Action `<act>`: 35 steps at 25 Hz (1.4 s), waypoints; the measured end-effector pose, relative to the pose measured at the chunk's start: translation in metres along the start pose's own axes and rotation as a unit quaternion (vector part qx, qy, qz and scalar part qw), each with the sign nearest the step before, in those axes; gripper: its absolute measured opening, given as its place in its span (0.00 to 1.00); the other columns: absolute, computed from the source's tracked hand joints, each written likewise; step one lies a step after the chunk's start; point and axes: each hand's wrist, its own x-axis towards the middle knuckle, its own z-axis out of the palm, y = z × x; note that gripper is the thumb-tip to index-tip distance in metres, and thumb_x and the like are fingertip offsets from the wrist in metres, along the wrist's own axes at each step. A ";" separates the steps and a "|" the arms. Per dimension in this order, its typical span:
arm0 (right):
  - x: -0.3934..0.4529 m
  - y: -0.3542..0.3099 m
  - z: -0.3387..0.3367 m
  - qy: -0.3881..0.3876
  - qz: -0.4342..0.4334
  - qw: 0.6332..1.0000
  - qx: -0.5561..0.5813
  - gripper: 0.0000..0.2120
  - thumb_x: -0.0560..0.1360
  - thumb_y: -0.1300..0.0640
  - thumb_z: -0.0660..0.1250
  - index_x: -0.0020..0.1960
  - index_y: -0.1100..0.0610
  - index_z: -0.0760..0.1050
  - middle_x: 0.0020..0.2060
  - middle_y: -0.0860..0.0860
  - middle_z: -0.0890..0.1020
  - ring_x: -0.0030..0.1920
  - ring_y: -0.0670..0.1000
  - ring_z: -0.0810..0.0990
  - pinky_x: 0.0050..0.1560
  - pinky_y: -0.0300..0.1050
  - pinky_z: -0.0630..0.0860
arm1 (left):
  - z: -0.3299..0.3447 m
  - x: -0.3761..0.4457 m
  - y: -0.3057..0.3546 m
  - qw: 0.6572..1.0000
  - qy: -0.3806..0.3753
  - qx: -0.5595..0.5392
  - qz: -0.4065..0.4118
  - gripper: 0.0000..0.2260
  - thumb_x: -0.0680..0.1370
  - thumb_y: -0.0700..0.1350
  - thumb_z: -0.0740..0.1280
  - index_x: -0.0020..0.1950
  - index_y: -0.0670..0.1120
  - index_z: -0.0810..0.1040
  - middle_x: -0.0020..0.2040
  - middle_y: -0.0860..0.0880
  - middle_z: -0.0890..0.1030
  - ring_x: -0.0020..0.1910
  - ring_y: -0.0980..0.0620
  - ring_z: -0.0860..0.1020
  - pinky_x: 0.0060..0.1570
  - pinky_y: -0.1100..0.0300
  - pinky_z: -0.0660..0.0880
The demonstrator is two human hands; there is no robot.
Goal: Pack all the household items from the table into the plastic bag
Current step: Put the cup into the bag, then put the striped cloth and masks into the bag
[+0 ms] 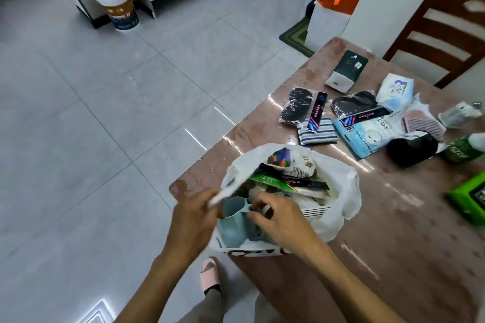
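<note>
Pinched between thumb and fingers of the right hand (278,217), the handle of a pale blue plastic cup (233,220) is held at the near edge of the bag's mouth; that grip is closed on the cup. At the cup's left, the left hand (194,220) is closed on a stretched handle loop of the white plastic bag (341,207), by which the opening is kept wide. The cup is seen upright, partly inside the bag. Deeper in the bag several packets are crowded together, among them a green printed packet (273,183) and a white pouch with a dark picture (291,162). The bag is stood on the near corner of the brown patterned worktop (393,231), which is covered by a clear glossy sheet.

Further along the worktop the unpacked items are spread. Two black eye masks in clear wrappers (301,107) are laid near a blue-and-white striped folded cloth (317,135). Beside these a light blue flat packet (367,136), a white tissue pack (396,90) and a dark green box with a white end (346,71) are found. A black rounded pouch (412,149), a green bottle (464,149) and a bright green box (469,196) are set toward the right edge.

A brown wooden chair (441,31) is placed at the far side. On the grey tiled floor (91,126) a white-lined bin (115,5) is stood well apart from the worktop.
</note>
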 end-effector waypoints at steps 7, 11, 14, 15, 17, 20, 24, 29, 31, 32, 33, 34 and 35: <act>0.008 -0.007 -0.069 -0.053 0.000 0.977 -0.209 0.21 0.74 0.35 0.62 0.61 0.46 0.74 0.56 0.47 0.82 0.52 0.52 0.81 0.46 0.49 0.76 | -0.019 0.049 0.064 0.970 0.003 -0.237 -0.060 0.11 0.82 0.46 0.60 0.46 0.47 0.80 0.37 0.51 0.83 0.27 0.58 0.72 0.29 0.66 0.72; -0.041 0.021 -0.134 -0.198 0.186 0.863 -0.427 0.33 0.70 0.26 0.55 0.63 0.48 0.74 0.59 0.50 0.81 0.58 0.54 0.79 0.52 0.48 0.72 | -0.010 0.069 0.072 0.958 -0.020 -0.276 -0.075 0.11 0.83 0.44 0.58 0.53 0.51 0.81 0.37 0.55 0.79 0.26 0.59 0.68 0.28 0.64 0.70; -0.061 0.023 -0.173 -0.140 0.249 0.845 -0.451 0.26 0.72 0.33 0.62 0.59 0.51 0.75 0.58 0.50 0.82 0.57 0.53 0.80 0.53 0.44 0.76 | -0.008 0.077 0.089 0.953 -0.017 -0.298 -0.053 0.12 0.83 0.43 0.59 0.58 0.53 0.81 0.33 0.54 0.77 0.26 0.55 0.68 0.26 0.65 0.68; -0.063 0.019 -0.188 -0.120 0.244 0.847 -0.457 0.24 0.71 0.36 0.65 0.59 0.51 0.73 0.58 0.49 0.82 0.57 0.53 0.80 0.49 0.44 0.75 | -0.009 0.079 0.093 0.951 -0.009 -0.305 -0.042 0.12 0.83 0.42 0.59 0.58 0.52 0.81 0.36 0.50 0.79 0.29 0.50 0.68 0.25 0.66 0.67; -0.062 0.013 -0.215 -0.105 0.232 0.847 -0.466 0.27 0.66 0.36 0.70 0.58 0.50 0.71 0.56 0.48 0.81 0.55 0.52 0.80 0.42 0.44 0.72 | -0.009 0.082 0.097 0.952 -0.010 -0.305 -0.022 0.12 0.82 0.42 0.61 0.59 0.52 0.82 0.43 0.45 0.79 0.32 0.48 0.69 0.24 0.65 0.66; -0.054 0.010 -0.218 -0.172 0.229 0.843 -0.455 0.27 0.64 0.37 0.73 0.57 0.50 0.74 0.54 0.48 0.81 0.53 0.52 0.80 0.42 0.44 0.74 | 0.001 0.077 0.094 0.965 -0.069 -0.248 -0.043 0.09 0.81 0.44 0.64 0.54 0.52 0.83 0.41 0.50 0.82 0.28 0.57 0.72 0.24 0.68 0.69; -0.038 0.020 -0.211 -0.172 0.147 0.922 -0.316 0.16 0.72 0.42 0.69 0.57 0.46 0.76 0.50 0.47 0.83 0.49 0.50 0.80 0.44 0.44 0.74 | 0.007 0.083 0.095 0.980 -0.111 -0.164 -0.026 0.04 0.76 0.48 0.71 0.44 0.51 0.84 0.37 0.48 0.84 0.28 0.50 0.77 0.25 0.63 0.75; 0.048 0.051 -0.233 0.010 0.081 0.990 -0.112 0.05 0.74 0.50 0.70 0.48 0.49 0.80 0.37 0.43 0.81 0.37 0.43 0.79 0.40 0.44 0.75 | 0.017 0.099 0.110 0.983 -0.108 -0.141 -0.037 0.05 0.76 0.47 0.70 0.41 0.49 0.82 0.33 0.52 0.82 0.27 0.54 0.77 0.27 0.66 0.75; 0.112 0.089 -0.217 0.006 0.085 0.981 -0.177 0.13 0.71 0.53 0.70 0.56 0.50 0.78 0.47 0.49 0.83 0.48 0.52 0.80 0.44 0.46 0.74 | 0.024 0.103 0.112 0.981 -0.102 -0.160 -0.050 0.05 0.76 0.47 0.70 0.41 0.48 0.82 0.33 0.50 0.82 0.27 0.54 0.77 0.28 0.66 0.75; 0.139 0.109 -0.203 -0.020 0.096 0.973 -0.209 0.19 0.71 0.55 0.69 0.62 0.50 0.74 0.54 0.51 0.82 0.53 0.55 0.79 0.46 0.46 0.74 | 0.026 0.104 0.112 0.978 -0.095 -0.175 -0.060 0.05 0.76 0.46 0.70 0.41 0.48 0.82 0.32 0.49 0.81 0.26 0.54 0.76 0.28 0.66 0.75; 0.162 0.131 -0.188 -0.054 0.114 0.962 -0.244 0.26 0.70 0.57 0.69 0.67 0.50 0.70 0.60 0.53 0.79 0.58 0.58 0.77 0.49 0.48 0.75 | 0.030 0.107 0.111 0.976 -0.084 -0.189 -0.074 0.06 0.76 0.46 0.70 0.40 0.48 0.82 0.31 0.48 0.81 0.26 0.54 0.75 0.29 0.65 0.74; 0.181 0.151 -0.173 -0.083 0.130 0.947 -0.284 0.32 0.70 0.58 0.68 0.72 0.49 0.64 0.66 0.53 0.74 0.62 0.59 0.75 0.54 0.51 0.75 | 0.033 0.111 0.109 0.973 -0.077 -0.200 -0.090 0.07 0.77 0.46 0.69 0.40 0.47 0.82 0.30 0.47 0.80 0.26 0.53 0.75 0.29 0.64 0.74; 0.194 0.168 -0.158 -0.107 0.145 0.931 -0.318 0.36 0.70 0.59 0.68 0.75 0.48 0.58 0.71 0.53 0.68 0.67 0.61 0.71 0.59 0.56 0.73 | 0.035 0.114 0.108 0.968 -0.081 -0.211 -0.111 0.07 0.77 0.46 0.69 0.40 0.47 0.82 0.30 0.47 0.79 0.26 0.52 0.74 0.29 0.64 0.74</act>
